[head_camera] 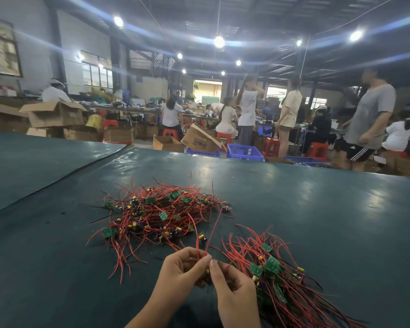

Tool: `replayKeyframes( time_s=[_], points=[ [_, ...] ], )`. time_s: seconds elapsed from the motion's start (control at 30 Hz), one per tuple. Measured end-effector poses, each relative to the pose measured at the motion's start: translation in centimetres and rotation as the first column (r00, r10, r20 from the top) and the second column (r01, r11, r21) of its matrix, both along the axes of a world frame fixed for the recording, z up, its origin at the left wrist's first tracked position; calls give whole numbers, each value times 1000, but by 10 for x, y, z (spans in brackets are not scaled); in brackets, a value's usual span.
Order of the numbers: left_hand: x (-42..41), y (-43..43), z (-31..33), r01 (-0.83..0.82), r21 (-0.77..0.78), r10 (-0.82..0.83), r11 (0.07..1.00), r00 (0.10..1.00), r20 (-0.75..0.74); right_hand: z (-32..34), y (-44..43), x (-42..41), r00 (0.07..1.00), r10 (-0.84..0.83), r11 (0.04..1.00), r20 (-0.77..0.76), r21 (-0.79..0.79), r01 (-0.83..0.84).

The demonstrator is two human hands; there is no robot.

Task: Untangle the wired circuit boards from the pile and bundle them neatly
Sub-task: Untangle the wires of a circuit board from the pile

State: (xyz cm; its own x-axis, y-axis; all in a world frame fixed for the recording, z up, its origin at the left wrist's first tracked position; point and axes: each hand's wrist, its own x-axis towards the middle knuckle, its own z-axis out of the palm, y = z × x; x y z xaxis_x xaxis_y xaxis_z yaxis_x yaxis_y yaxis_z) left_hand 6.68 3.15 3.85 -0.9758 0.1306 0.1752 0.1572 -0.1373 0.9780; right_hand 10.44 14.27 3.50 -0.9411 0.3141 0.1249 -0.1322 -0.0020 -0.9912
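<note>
A dark green table carries a tangled pile of red-wired boards and a straighter bundle.

Dark green table cover, seam running across its left part. Behind it, an open cardboard box on the left and a tipped box on the floor just beside blue crates. Red stools. Seated workers at long benches, a standing person in a grey shirt on the right. Ceiling lamps lit. Windows on the left wall, bright doorway far back.
</note>
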Motion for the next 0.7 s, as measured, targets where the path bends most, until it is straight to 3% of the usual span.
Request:
replayKeyframes(
  time_s=[0.23, 0.43, 0.53, 0.7],
  points=[
    [2, -1, 1, 19, -53, -19, 998, 1000, 2, 2, 4, -2, 1000, -19, 999, -1, -41, 19],
    [-1, 0, 3, -16, 94, 4, 995, 992, 127, 6, 9, -3, 994, -41, 970, 102, -234, 64],
    [-1, 1, 3, -3, 149, -22, 989, 986, 165, 8, 10, -3, 996, -26, 968, 85, -246, 46],
    [0, 2, 1, 83, 44, -91, 996, 972, 219, 8, 7, 0, 998, 49, 969, 46, -243, -37]
  ],
)
